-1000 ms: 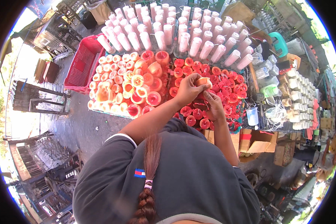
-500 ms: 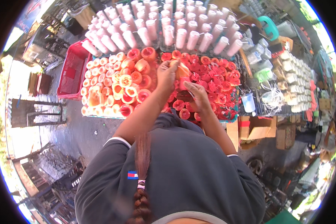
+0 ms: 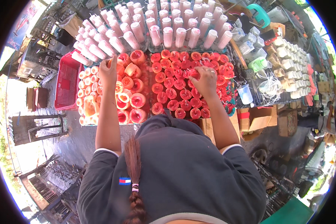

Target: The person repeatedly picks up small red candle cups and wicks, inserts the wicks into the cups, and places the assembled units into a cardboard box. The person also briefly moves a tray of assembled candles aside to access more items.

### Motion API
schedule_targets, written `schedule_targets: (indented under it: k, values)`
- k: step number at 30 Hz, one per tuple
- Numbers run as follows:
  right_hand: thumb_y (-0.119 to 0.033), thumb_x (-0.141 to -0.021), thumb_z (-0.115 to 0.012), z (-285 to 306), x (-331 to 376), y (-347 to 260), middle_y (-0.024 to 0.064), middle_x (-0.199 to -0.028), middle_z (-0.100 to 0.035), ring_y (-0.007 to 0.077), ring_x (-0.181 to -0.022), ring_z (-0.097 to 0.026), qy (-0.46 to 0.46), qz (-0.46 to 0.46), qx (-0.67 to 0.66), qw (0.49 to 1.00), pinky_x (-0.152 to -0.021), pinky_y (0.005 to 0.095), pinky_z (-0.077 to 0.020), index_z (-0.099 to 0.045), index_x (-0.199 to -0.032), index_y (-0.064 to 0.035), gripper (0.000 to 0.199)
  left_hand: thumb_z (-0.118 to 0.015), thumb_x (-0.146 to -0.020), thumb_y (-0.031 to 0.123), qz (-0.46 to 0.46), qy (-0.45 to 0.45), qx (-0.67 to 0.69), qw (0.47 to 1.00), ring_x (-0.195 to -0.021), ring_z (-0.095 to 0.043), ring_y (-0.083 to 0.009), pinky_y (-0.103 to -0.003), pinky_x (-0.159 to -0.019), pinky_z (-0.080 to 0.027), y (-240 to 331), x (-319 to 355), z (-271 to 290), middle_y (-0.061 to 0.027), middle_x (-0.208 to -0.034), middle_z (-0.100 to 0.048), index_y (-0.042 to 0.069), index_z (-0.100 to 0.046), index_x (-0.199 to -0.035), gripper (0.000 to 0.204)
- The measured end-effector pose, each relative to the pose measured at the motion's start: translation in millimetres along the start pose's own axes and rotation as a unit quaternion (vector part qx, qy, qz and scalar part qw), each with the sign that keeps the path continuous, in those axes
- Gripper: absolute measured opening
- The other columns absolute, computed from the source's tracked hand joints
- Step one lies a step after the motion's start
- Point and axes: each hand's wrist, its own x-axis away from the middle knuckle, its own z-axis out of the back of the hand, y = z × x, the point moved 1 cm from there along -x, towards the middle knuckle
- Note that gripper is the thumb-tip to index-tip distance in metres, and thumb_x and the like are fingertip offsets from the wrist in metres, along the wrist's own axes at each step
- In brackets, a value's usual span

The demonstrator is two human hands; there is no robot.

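My left hand [image 3: 108,71] is over the left tray's hollow orange-pink wax cups [image 3: 89,106], near its far edge, with thumb and fingers curled together. What lies between its fingertips, if anything, is hidden. Above the right-hand tray, my right hand [image 3: 206,79] pinches a small red wax piece [image 3: 190,74], partly covered by the fingers. Round red wax cups [image 3: 170,93], many with pale wicks, stand in rows beneath it. Loose red pieces [image 3: 204,62] lie on top of the cups beyond the hand. Larger orange-red cups [image 3: 138,85] fill the left tray's right side.
Tall pale-pink candles [image 3: 179,36] stand in rows behind both trays. A red plastic basket [image 3: 67,84] sits at the left. To the right are a bundle of white wicks [image 3: 268,89], a light-blue cup [image 3: 245,94], stacked pale moulds [image 3: 291,69] and an open cardboard box [image 3: 263,117].
Both hands were together in the middle with an orange-and-red cup between them; that cup is no longer between them. The left hand has moved left and the right hand right, over separate trays.
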Motion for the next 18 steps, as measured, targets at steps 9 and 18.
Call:
schedule_targets:
  k: [9, 18]
  values:
    - [-0.026, -0.077, -0.067, -10, -33, 13, 0.0067, -0.115, -0.059, 0.0271, -0.11, -0.052, -0.038, 0.035, 0.106, 0.993, -0.093, 0.044, -0.0381, -0.059, -0.113, -0.0144, 0.039, -0.069, -0.076, 0.038, -0.11, -0.094, -0.259, 0.955, -0.092, -0.059, -0.0308, -0.039, -0.083, -0.044, -34, 20, 1, -0.0146, -0.096, -0.065, 0.001, -0.063, -0.094, 0.041]
    - [-0.01, -0.067, -0.066, 4, 60, 150, 0.0192, -0.119, -0.055, 0.0334, -0.112, -0.052, -0.114, -0.245, -0.099, 0.958, -0.094, 0.0395, -0.0423, -0.044, -0.125, -0.002, 0.063, -0.073, -0.072, 0.022, -0.228, -0.108, -0.198, 0.947, -0.104, -0.049, -0.0255, -0.04, -0.093, -0.037, -34, 40, -1, -0.0044, -0.101, -0.057, 0.011, -0.057, -0.094, 0.029]
